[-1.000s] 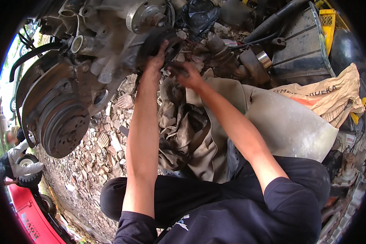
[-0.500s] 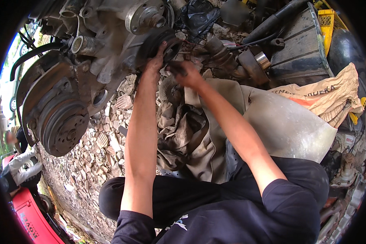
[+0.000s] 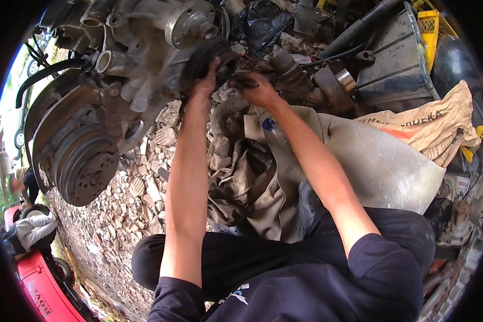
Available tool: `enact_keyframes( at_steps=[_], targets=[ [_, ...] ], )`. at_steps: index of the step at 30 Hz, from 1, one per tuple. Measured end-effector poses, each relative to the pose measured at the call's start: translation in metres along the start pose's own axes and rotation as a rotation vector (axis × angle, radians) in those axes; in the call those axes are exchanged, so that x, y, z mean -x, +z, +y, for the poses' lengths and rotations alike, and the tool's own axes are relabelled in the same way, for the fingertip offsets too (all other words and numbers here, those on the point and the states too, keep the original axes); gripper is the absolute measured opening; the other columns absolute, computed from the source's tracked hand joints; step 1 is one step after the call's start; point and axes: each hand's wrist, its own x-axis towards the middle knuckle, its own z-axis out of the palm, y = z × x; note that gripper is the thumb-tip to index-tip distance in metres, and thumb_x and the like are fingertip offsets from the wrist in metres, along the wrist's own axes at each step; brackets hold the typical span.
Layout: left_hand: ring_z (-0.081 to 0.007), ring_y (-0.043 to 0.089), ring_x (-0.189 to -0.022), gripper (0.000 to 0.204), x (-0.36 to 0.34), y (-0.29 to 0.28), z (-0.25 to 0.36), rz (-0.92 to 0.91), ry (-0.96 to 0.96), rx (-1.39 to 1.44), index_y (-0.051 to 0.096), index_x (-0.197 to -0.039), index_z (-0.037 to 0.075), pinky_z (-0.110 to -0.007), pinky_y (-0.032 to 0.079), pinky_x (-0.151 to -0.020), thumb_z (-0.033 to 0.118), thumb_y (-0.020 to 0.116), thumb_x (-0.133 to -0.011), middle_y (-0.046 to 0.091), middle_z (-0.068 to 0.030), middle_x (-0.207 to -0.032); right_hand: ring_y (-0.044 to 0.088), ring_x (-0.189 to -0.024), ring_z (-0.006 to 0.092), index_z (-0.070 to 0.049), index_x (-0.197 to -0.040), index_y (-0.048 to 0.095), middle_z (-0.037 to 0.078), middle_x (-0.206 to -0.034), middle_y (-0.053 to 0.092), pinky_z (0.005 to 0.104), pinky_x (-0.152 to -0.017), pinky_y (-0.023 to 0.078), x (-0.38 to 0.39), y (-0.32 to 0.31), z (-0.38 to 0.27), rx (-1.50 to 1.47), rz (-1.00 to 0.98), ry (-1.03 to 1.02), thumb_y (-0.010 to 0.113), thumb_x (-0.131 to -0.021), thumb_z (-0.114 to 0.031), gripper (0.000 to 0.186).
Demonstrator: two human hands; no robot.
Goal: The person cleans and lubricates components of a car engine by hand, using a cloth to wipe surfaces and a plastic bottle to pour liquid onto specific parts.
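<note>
The left hand [image 3: 204, 86] grasped a dark wheel [image 3: 203, 53] by its lower edge, thumb on it, fingers hidden. The wheel lay at the right edge of the machine [image 3: 158, 48]; whether it was fixed there could not be told. The right hand [image 3: 258, 93], just beside it, curled around a dark piece [image 3: 243, 83], too blurred to identify. Handling looked under way; what was finished or left did not show.
</note>
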Motion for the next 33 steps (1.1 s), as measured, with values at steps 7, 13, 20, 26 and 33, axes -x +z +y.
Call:
enact_keyframes(
  at_steps=[7, 13, 20, 26, 33],
  targets=[
    [-0.0316, 0.040, -0.131, 0.118, -0.004, -0.007, 0.003, 0.019, -0.082, -0.037, 0.035, -0.137, -0.013, -0.039, 0.029, -0.109, 0.073, 0.070, -0.064, 0.039, -0.0231, -0.143, 0.067, -0.077, 0.0333, -0.009, -0.103, 0.070, 0.014, -0.091, 0.069, 0.0388, -0.075, 0.053, -0.003, -0.004, -0.022, -0.324, -0.193, 0.438, 0.068, -0.082, -0.021, 0.024],
    [-0.0319, 0.039, -0.131, 0.121, 0.005, -0.011, -0.003, -0.022, 0.008, 0.061, 0.029, -0.140, -0.013, -0.039, 0.030, -0.109, 0.073, 0.070, -0.064, 0.035, -0.0236, -0.145, 0.065, -0.092, 0.0298, -0.013, -0.093, 0.072, 0.012, -0.099, 0.069, 0.0409, -0.080, 0.052, 0.030, 0.032, -0.050, -0.255, -0.573, 0.461, 0.067, -0.081, -0.026, 0.018],
    [-0.0291, 0.040, -0.130, 0.115, 0.011, -0.007, 0.002, -0.032, -0.122, 0.015, 0.026, -0.143, -0.008, -0.040, 0.030, -0.108, 0.071, 0.067, -0.069, 0.035, -0.0204, -0.145, 0.067, -0.084, 0.0300, -0.010, -0.090, 0.071, 0.008, -0.090, 0.070, 0.0396, -0.075, 0.052, 0.032, 0.019, -0.014, 0.127, 0.186, 0.047, 0.073, -0.081, -0.021, 0.015],
    [-0.0245, 0.046, -0.122, 0.090, -0.018, -0.022, -0.043, -0.205, 0.100, 0.229, 0.037, -0.141, 0.008, -0.041, 0.034, -0.101, 0.069, 0.057, -0.079, 0.046, -0.0104, -0.137, 0.065, -0.083, 0.0336, -0.009, -0.090, 0.071, 0.010, -0.089, 0.069, 0.0429, -0.075, 0.051, 0.013, 0.021, -0.016, 0.119, 0.167, -0.159, 0.072, -0.078, -0.013, 0.012],
    [-0.0251, 0.048, -0.119, 0.084, 0.008, -0.002, -0.007, -0.294, -0.057, 0.239, 0.044, -0.139, 0.013, -0.042, 0.035, -0.100, 0.071, 0.055, -0.080, 0.049, -0.0092, -0.135, 0.062, -0.097, 0.0354, -0.007, -0.110, 0.066, 0.016, -0.102, 0.067, 0.0398, -0.082, 0.050, 0.011, 0.010, 0.012, 0.251, -0.089, 0.098, 0.067, -0.084, -0.020, 0.029]
  ],
)
